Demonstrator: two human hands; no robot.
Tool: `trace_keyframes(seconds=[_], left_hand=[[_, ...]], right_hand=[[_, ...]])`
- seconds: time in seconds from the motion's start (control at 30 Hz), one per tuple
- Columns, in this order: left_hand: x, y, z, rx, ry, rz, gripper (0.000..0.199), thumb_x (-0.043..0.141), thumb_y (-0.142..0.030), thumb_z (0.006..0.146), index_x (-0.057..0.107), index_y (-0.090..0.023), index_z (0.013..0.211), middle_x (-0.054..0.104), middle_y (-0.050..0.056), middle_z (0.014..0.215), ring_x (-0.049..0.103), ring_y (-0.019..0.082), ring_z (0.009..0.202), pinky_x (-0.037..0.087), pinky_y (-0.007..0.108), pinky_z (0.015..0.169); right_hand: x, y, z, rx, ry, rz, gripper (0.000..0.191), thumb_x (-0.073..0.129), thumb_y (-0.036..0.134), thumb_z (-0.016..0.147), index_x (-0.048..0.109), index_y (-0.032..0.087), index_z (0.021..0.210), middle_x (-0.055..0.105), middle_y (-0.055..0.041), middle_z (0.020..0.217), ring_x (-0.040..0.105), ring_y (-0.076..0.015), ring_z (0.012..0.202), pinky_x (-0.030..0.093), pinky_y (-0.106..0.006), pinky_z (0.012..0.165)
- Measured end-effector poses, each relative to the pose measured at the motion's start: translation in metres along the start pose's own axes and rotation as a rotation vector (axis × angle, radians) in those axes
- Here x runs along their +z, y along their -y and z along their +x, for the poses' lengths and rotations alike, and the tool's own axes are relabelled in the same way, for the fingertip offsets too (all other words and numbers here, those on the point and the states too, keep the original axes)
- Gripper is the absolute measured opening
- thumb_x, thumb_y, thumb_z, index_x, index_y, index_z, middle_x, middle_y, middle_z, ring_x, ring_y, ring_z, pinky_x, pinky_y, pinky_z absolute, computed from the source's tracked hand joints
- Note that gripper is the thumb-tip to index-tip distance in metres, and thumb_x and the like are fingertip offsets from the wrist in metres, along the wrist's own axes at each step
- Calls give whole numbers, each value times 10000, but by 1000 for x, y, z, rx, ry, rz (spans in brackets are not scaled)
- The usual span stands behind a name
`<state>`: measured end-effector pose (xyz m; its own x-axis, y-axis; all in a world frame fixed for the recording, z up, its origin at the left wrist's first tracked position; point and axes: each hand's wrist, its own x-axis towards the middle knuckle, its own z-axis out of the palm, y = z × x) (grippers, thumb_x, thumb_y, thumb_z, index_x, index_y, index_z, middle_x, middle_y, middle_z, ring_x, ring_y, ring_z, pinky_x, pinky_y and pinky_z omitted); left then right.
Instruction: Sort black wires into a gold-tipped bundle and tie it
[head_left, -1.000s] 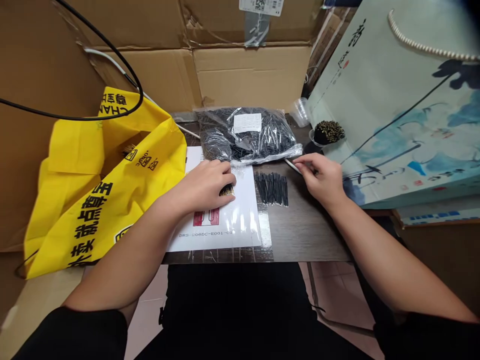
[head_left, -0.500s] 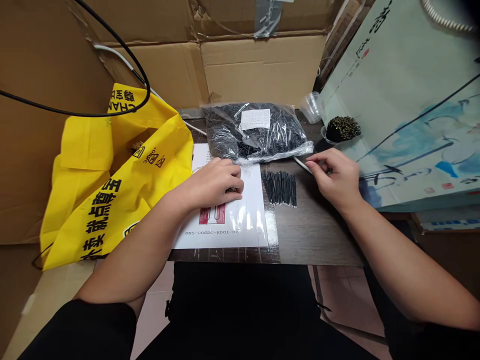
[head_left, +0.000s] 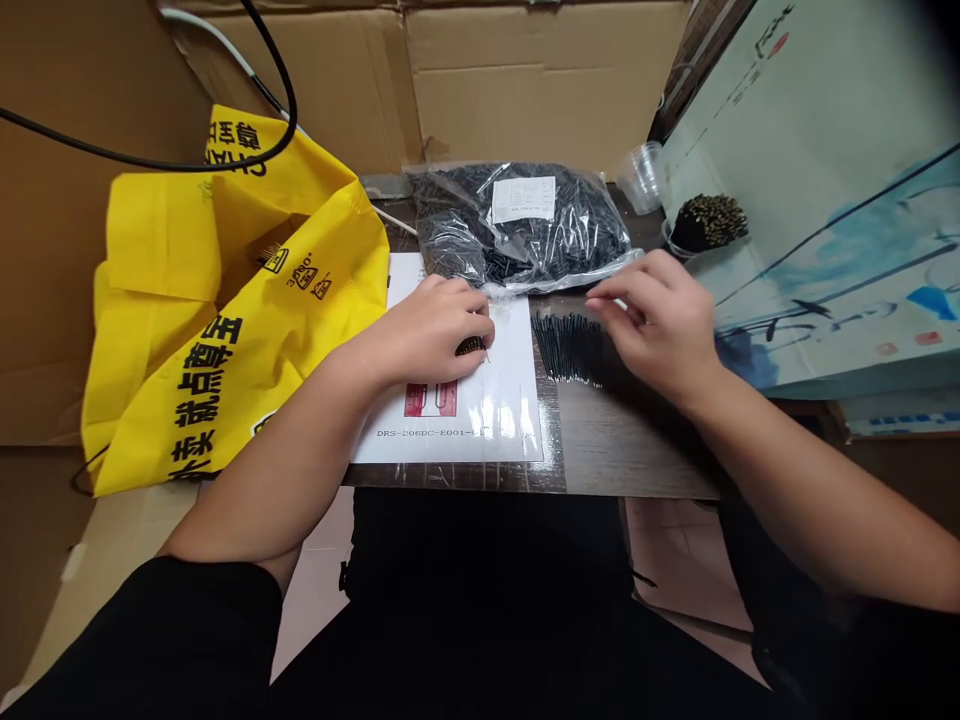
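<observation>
My left hand (head_left: 439, 325) curls around a bundle of thin black rods with gold-coloured tips (head_left: 470, 345), mostly hidden by the fingers. It is above a printed sheet (head_left: 450, 446) with a red picture on it. My right hand (head_left: 664, 325) is closed, thumb and forefinger pinched together; whatever lies between them, if anything, is too small to make out. Just left of these fingertips, a row of thin black rods with silvery ends (head_left: 564, 350) lies side by side on the dark table (head_left: 630, 455). Part of the row is behind the right hand's fingers.
Behind the hands lies a clear bag of small black pieces (head_left: 450, 225). A cup (head_left: 664, 238) packed with gold-tipped black rods stands at the back right, near clear plastic cups (head_left: 642, 178). A yellow bag (head_left: 300, 330) is on the left; cardboard (head_left: 547, 90) walls the back.
My right hand has moved left, its fingertips now by the row of rods. The left hand stays over the sheet, its bundle showing slightly more. The camera view has shifted down.
</observation>
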<state>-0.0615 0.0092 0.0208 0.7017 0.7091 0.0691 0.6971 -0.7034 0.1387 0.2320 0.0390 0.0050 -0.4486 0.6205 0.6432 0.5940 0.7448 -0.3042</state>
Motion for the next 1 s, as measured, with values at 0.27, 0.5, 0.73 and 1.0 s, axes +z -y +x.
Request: trace_keyframes(seconds=[0.27,0.5,0.73,1.0], left_hand=[[1,-6,2,-29,47,48,158,536,-274,902,682,-212,896,634,45,941,494,227,983,299,395,902],[6,-9,3,-20,36,33,247,407,-302,1012,610,-197,917,623,65,1024,491,238,1038,306,396,919],[0,-22,9,-66,-199,-218,132,404,-211,996,532,-187,1014,638,35,919,547,163,869,390,345,904],[0,-44,35,-107,-81,-82,199,382,-233,1002,572,-173,1010,652,76,911,584,193,776,389,336,675]], right_hand=[[29,13,30,-37,-54,-51,172,518,253,1004,667,198,936,632,-41,878,538,-141,709,419,-299,638],[48,4,13,-96,-77,-124,172,542,276,1006,690,206,956,665,-38,921,595,-127,735,431,-257,606],[44,6,14,-117,-101,11,123,559,274,1001,661,205,989,730,-33,876,666,-142,751,477,-265,652],[11,11,9,-66,219,78,175,525,212,995,677,213,1080,761,-42,1048,703,-194,914,486,-312,759]])
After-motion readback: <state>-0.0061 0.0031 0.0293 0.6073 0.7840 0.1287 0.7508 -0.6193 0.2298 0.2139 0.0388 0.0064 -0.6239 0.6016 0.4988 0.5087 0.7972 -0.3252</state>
